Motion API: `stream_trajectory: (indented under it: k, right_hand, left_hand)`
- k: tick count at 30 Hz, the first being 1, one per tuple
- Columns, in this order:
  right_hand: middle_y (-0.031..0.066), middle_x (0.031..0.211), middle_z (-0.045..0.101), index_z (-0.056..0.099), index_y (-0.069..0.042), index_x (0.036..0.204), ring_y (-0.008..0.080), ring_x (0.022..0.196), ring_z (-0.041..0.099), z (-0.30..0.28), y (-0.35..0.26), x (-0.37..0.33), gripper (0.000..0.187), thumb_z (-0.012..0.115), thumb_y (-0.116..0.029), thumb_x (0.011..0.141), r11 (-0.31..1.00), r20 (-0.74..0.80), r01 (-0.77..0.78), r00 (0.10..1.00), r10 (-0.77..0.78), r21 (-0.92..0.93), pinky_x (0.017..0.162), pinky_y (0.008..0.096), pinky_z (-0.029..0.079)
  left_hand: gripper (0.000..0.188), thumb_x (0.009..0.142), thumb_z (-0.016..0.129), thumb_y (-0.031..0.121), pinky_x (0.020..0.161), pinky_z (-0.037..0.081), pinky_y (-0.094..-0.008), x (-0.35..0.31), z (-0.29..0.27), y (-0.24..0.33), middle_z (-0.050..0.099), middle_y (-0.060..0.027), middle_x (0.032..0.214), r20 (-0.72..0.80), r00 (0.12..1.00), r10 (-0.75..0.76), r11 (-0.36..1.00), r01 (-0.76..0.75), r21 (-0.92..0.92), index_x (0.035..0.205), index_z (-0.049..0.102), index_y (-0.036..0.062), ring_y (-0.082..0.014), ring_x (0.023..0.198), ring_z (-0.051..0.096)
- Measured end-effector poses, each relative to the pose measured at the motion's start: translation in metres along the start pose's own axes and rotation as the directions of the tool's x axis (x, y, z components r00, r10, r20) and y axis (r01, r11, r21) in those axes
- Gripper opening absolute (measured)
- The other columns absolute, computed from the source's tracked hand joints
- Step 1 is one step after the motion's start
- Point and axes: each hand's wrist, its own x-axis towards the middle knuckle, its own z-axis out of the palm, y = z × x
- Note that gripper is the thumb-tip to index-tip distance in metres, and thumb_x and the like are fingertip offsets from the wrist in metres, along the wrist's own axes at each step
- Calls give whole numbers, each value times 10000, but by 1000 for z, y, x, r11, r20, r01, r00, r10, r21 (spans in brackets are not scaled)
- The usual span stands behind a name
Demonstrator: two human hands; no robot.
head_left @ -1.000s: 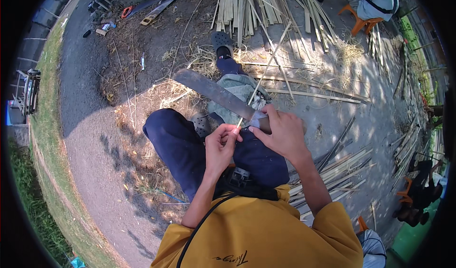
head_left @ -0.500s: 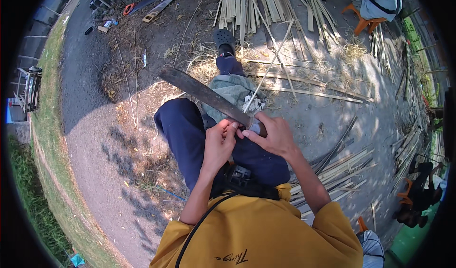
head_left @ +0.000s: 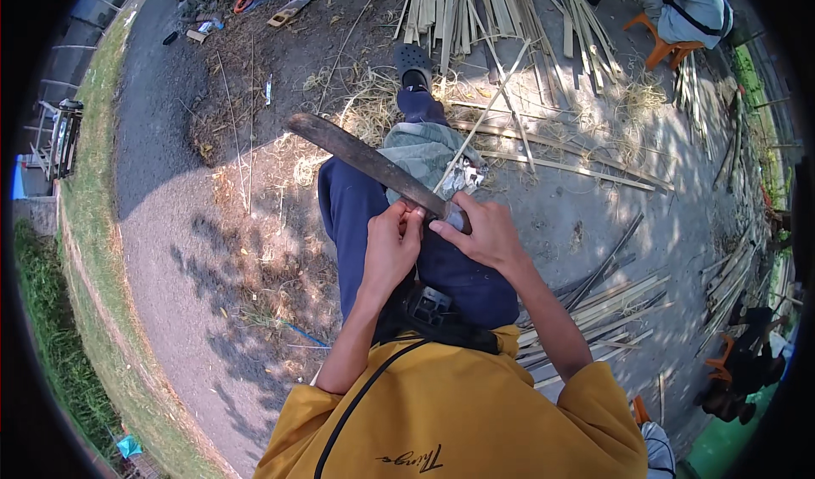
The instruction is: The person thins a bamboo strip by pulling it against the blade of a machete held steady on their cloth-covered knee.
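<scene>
My right hand [head_left: 486,234] is closed round the handle of a long dark machete [head_left: 361,158], with whitish wrapping near the grip. The blade slants across my lap toward the upper left. Close beside it, my left hand [head_left: 392,245] is pinched at the blade's base. A thin pale bamboo strip [head_left: 484,122] runs from the ground ahead down to the blade, in line with my left fingertips; its near end is hidden by the blade and fingers. Under the strip, a grey-green cloth [head_left: 416,149] covers part of my leg.
Split bamboo strips [head_left: 463,20] lie heaped ahead, with more strips [head_left: 607,318] at my right. Handsaws [head_left: 306,2] rest on the ground at the upper left. Curly shavings [head_left: 373,97] surround my foot. A person [head_left: 683,8] sits on an orange stool [head_left: 666,47] at the upper right.
My left knee has swung inward to the right. Both hands and the machete keep nearly the same pose, while the whole view has shifted slightly.
</scene>
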Motion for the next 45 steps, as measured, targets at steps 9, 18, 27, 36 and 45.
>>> stream_trajectory:
  k: [9, 18, 27, 36, 45]
  right_hand:
    - [136, 629, 683, 673, -90, 1019, 382, 619, 712, 7, -14, 0, 555, 750, -621, 876, 969, -11, 48, 999, -52, -241, 582, 492, 551]
    - [125, 666, 713, 650, -115, 977, 360, 598, 716, 29, -29, -11, 577, 737, -674, 859, 934, -97, 120, 982, -162, -337, 537, 467, 540]
    - [158, 581, 618, 669, -34, 944, 396, 557, 658, 21, -4, 16, 559, 703, -592, 937, 991, -263, -129, 958, 117, -30, 551, 490, 489]
    - [101, 596, 547, 676, -34, 1000, 281, 495, 559, 6, -29, -31, 437, 804, -430, 868, 993, -222, -8, 975, 34, 115, 518, 395, 423]
    - [148, 633, 632, 677, -74, 951, 354, 584, 669, -7, -9, 11, 510, 778, -564, 853, 973, -178, 39, 981, -81, -228, 550, 469, 495]
  left_hand:
    - [150, 1065, 630, 85, 562, 432, -266, -20, -3, -17, 634, -19, 709, -76, 996, -39, 982, 24, -189, 1000, 681, -41, -51, 634, 523]
    - [145, 1060, 647, 93, 505, 357, -269, -60, -25, -15, 598, 14, 659, -127, 989, -82, 994, 71, -85, 977, 691, -17, -32, 581, 474]
    - [149, 1050, 655, 99, 502, 306, -229, -154, -71, -30, 576, 27, 624, -126, 965, -229, 973, 226, -42, 963, 701, -13, -16, 557, 453]
    - [117, 1064, 647, 97, 495, 350, -208, -80, -58, -5, 639, 8, 688, -74, 981, -181, 954, 157, -256, 1026, 687, -7, -18, 550, 517]
    - [168, 1106, 581, 127, 377, 325, -218, 16, -9, -2, 691, -50, 792, 251, 953, -170, 811, 280, -514, 1053, 652, -16, -37, 467, 502]
